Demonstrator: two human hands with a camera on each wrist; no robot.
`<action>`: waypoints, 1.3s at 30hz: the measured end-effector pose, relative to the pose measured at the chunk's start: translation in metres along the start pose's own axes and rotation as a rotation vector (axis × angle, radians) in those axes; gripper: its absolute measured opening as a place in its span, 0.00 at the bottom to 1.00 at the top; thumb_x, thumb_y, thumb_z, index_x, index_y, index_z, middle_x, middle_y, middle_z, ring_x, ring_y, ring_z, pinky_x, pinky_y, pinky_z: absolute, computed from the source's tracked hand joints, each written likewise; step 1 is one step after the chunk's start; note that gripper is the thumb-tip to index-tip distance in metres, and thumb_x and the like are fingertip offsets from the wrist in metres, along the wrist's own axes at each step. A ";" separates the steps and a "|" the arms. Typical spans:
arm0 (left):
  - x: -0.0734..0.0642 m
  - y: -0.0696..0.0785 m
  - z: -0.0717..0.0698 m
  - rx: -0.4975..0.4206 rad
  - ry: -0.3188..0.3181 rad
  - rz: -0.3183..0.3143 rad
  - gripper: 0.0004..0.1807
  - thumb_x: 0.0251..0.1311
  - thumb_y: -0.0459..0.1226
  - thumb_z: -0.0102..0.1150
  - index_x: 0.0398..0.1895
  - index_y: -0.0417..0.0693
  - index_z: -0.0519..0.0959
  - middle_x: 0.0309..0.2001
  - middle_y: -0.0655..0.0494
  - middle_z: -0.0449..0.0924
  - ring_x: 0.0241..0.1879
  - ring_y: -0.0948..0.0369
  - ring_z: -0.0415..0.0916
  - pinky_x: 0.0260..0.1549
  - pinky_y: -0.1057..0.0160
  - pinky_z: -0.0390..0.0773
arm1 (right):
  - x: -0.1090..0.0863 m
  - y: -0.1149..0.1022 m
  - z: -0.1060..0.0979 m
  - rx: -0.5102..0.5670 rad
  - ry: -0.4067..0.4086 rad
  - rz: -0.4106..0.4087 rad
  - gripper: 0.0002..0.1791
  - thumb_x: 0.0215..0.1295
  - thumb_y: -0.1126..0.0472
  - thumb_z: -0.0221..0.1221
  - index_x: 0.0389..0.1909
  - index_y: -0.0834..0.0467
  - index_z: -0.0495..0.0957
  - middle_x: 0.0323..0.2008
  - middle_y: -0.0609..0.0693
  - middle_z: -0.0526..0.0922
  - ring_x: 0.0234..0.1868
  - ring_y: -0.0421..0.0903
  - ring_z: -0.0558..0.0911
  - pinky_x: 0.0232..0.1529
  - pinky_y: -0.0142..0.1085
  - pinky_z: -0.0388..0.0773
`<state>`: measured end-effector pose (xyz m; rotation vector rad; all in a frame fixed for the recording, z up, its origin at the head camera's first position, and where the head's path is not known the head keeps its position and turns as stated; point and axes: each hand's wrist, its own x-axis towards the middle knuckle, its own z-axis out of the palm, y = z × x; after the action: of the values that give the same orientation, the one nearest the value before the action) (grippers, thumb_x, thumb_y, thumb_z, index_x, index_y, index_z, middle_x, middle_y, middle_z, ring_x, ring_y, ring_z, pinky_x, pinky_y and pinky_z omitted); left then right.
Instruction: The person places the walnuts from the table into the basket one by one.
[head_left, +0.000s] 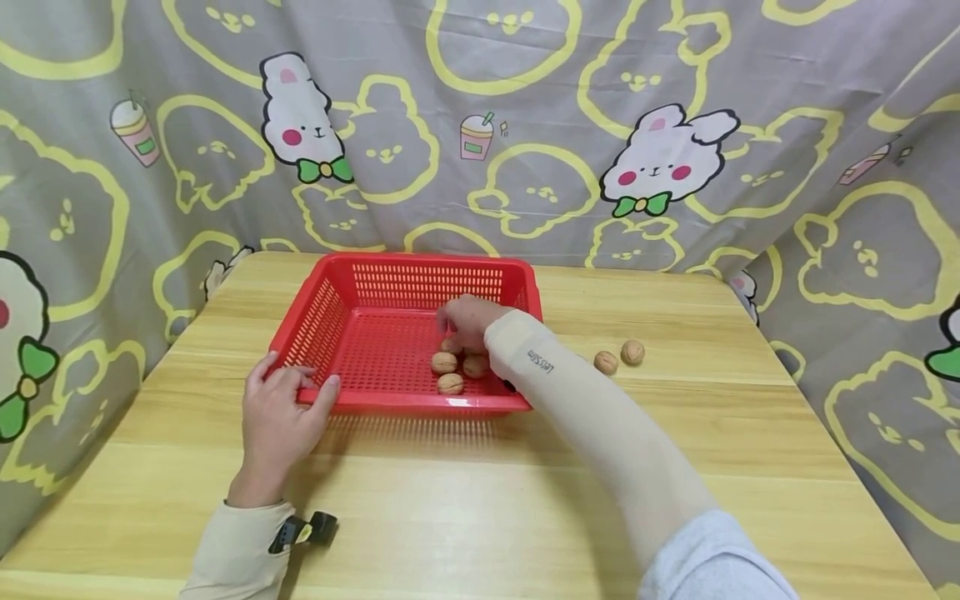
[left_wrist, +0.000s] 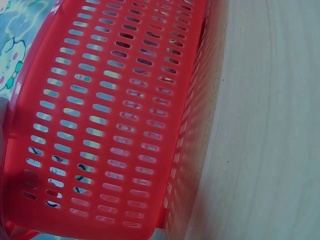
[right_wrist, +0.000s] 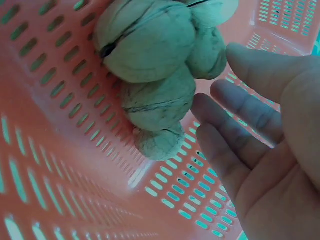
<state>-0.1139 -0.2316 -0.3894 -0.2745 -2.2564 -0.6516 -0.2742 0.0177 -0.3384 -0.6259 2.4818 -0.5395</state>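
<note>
A red plastic basket with slotted walls stands on the table. My left hand holds its near left corner, with fingers over the left rim and the thumb along the front rim. Inside the basket, toward its right side, several walnuts lie bunched together. My right hand is down in the basket over these walnuts. In the right wrist view its fingers are loosely extended beside the walnut pile, with nothing between them and the thumb.
On the wooden table, right of the basket, lie a walnut and another walnut close beside it, partly behind the right forearm. A patterned grey curtain hangs around the table's back and sides.
</note>
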 end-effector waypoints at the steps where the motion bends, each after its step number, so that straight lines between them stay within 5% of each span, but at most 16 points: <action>1: 0.000 0.000 0.000 0.000 -0.003 -0.005 0.22 0.56 0.47 0.55 0.18 0.36 0.72 0.26 0.36 0.80 0.31 0.41 0.78 0.63 0.45 0.58 | 0.000 0.000 -0.001 -0.008 0.004 -0.007 0.13 0.61 0.58 0.65 0.47 0.52 0.81 0.37 0.48 0.80 0.40 0.47 0.77 0.40 0.39 0.77; 8: 0.001 -0.001 0.000 0.000 -0.023 -0.021 0.21 0.55 0.46 0.57 0.18 0.36 0.72 0.28 0.36 0.81 0.33 0.41 0.78 0.64 0.46 0.57 | 0.003 0.005 -0.016 -0.168 0.069 -0.125 0.14 0.65 0.57 0.61 0.50 0.55 0.79 0.41 0.48 0.79 0.43 0.44 0.76 0.45 0.36 0.76; 19: 0.001 0.001 0.000 0.001 -0.008 -0.009 0.20 0.54 0.45 0.57 0.18 0.35 0.72 0.28 0.35 0.80 0.32 0.40 0.78 0.63 0.45 0.58 | -0.019 0.012 -0.053 -0.134 0.219 -0.195 0.14 0.65 0.54 0.61 0.48 0.56 0.79 0.41 0.49 0.81 0.44 0.45 0.79 0.51 0.39 0.75; 26: 0.001 0.004 0.000 0.001 -0.012 -0.022 0.19 0.54 0.44 0.57 0.17 0.36 0.71 0.27 0.36 0.80 0.32 0.41 0.78 0.63 0.44 0.58 | -0.039 0.026 -0.069 -0.042 0.284 -0.172 0.14 0.65 0.56 0.61 0.47 0.59 0.78 0.43 0.53 0.82 0.46 0.48 0.79 0.49 0.43 0.77; 39: 0.001 0.004 0.000 0.004 -0.020 -0.032 0.20 0.54 0.44 0.57 0.18 0.35 0.71 0.29 0.35 0.81 0.33 0.40 0.78 0.64 0.45 0.57 | -0.077 0.095 -0.086 0.039 0.386 -0.046 0.15 0.64 0.56 0.62 0.47 0.61 0.78 0.44 0.57 0.82 0.43 0.53 0.81 0.44 0.46 0.81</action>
<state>-0.1130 -0.2286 -0.3874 -0.2451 -2.2853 -0.6640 -0.2950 0.1564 -0.2876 -0.6118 2.8116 -0.7885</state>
